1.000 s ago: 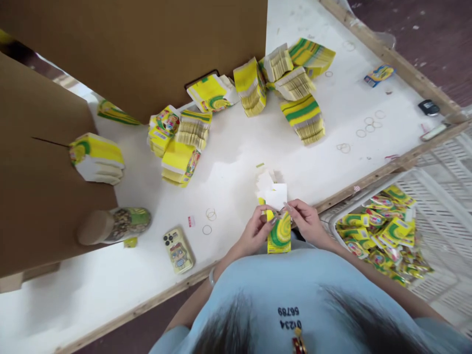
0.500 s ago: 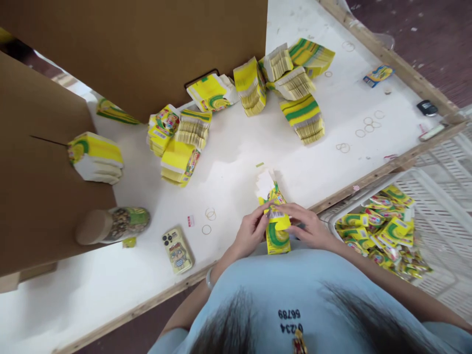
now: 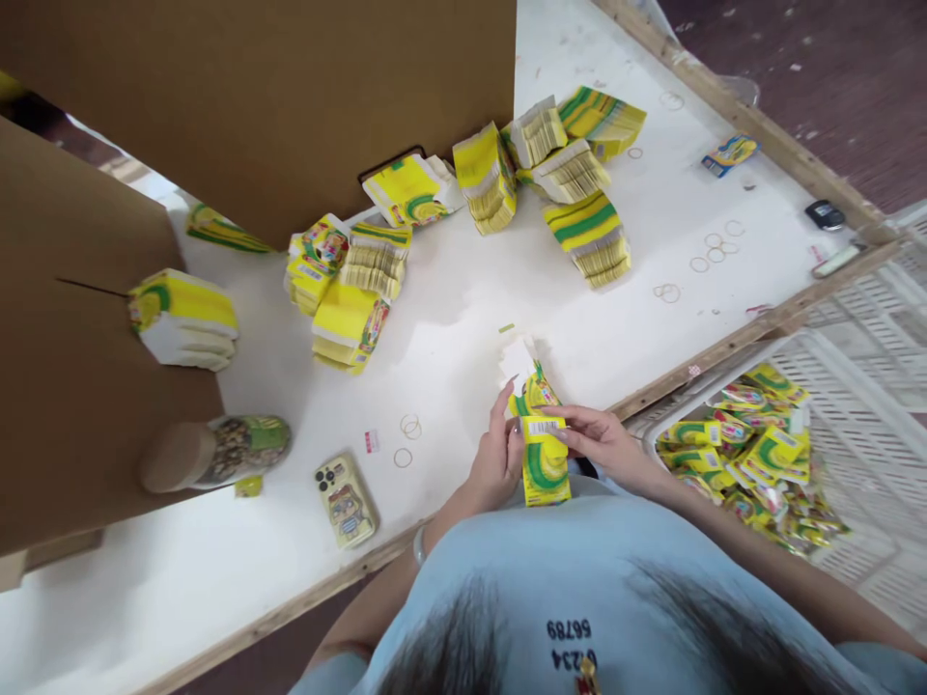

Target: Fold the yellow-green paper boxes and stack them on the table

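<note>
Our left hand (image 3: 496, 463) has its fingers curled around the left side of the yellow-green carton (image 3: 543, 454), thumb up by the top flap. Our right hand (image 3: 601, 442) pinches the same carton from the right, fingertips (image 3: 561, 432) pressed on the barcode panel. Both hands are closed on it, and nothing else is in either.

The carton sits upright-ish, tilted a bit, right over the near wooden edge (image 3: 688, 372) of the white table (image 3: 470, 290), against our blue shirt (image 3: 579, 579). White flaps (image 3: 518, 357) stick out beyond its top.

Beyond the carton there is a bare patch of table, open room. Farther out lie stacks of flat cartons (image 3: 586, 236), and more stacks (image 3: 348, 290) beyond-left of it. Rubber bands (image 3: 409, 427) lie just left of the carton, loose on the table. A phone (image 3: 346, 500) is further left, near the table edge. A roll (image 3: 217, 451) sits left of that, touching the brown cardboard sheet (image 3: 87, 367). A second cardboard wall (image 3: 290, 97) stands far beyond.

Right of the carton, past the wooden edge, is a white crate (image 3: 855, 386) with a pile of folded cartons (image 3: 753, 449) inside. The crate rim is close to our right wrist.
</note>
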### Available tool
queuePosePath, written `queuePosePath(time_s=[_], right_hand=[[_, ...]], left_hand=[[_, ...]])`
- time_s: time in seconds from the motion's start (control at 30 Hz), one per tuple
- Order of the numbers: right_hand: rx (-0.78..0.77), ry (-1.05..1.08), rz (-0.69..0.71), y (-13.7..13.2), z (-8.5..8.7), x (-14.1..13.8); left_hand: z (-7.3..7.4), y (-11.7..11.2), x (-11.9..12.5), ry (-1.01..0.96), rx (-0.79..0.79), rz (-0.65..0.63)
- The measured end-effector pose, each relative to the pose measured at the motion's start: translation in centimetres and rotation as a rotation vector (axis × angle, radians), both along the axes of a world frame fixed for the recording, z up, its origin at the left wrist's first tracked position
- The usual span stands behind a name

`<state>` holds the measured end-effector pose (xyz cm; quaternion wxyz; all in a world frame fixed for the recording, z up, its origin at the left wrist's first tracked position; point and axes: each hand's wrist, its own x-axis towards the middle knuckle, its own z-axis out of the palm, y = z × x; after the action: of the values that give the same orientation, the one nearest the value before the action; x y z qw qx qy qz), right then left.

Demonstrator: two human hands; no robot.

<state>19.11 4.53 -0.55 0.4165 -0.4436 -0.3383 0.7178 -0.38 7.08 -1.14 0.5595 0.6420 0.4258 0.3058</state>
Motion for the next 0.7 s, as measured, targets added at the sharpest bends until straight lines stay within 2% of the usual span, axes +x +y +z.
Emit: queuePosePath(time_s=[0.07, 0.1, 0.17, 0.2, 0.23, 0.3, 0.37, 0.43, 0.5, 0.57, 0.63, 0.7], right_hand=[[0.045, -0.137, -0.167, -0.3, -0.4, 0.8], [0.089, -0.244, -0.259, -0.5, -0.5, 2.0], [0.177, -0.57, -0.416, -1.4, -0.6, 6.2], [0.185, -0.797, -0.45, -2.1, -0.6, 8.8], [0.154, -1.068, -0.416, -3.0, -0.5, 11.5], [0.036, -1.563, -0.331, -4.7, -0.3, 15.9], [0.015, -1.894, -0.31, -5.8, -0.1, 17.8], [0.123, -1.948, -0.316, -5.2, -0.1, 16.8], [0.299, -1.755, -0.32, -2.9, -0.5, 13.3], [0.481, -1.476, -0.357, 0.3, -1.1, 8.5], [0.636, -1.247, -0.373, 3.5, -1.7, 3.6], [0.71, -1.121, -0.338, 5.7, -2.2, -0.4]], left_hand=[[-0.4, 2.0, 0.4, 0.074, 0.152, -0.006], [-0.7, 3.4, 0.6, 0.133, 0.24, 0.019], [-1.6, 6.8, 1.0, 0.275, 0.371, 0.117], [-2.2, 8.5, 1.2, 0.336, 0.386, 0.164], [-2.8, 10.1, 1.4, 0.381, 0.367, 0.184], [-4.0, 12.7, 1.6, 0.424, 0.291, 0.138], [-4.8, 14.5, 1.7, 0.441, 0.261, 0.059], [-4.8, 15.3, 1.6, 0.454, 0.321, 0.016], [-4.1, 15.5, 1.4, 0.441, 0.434, 0.015], [-2.7, 15.0, 1.2, 0.389, 0.51, 0.028], [-1.0, 14.0, 1.0, 0.323, 0.485, 0.063], [0.8, 12.7, 0.8, 0.265, 0.394, 0.114]])
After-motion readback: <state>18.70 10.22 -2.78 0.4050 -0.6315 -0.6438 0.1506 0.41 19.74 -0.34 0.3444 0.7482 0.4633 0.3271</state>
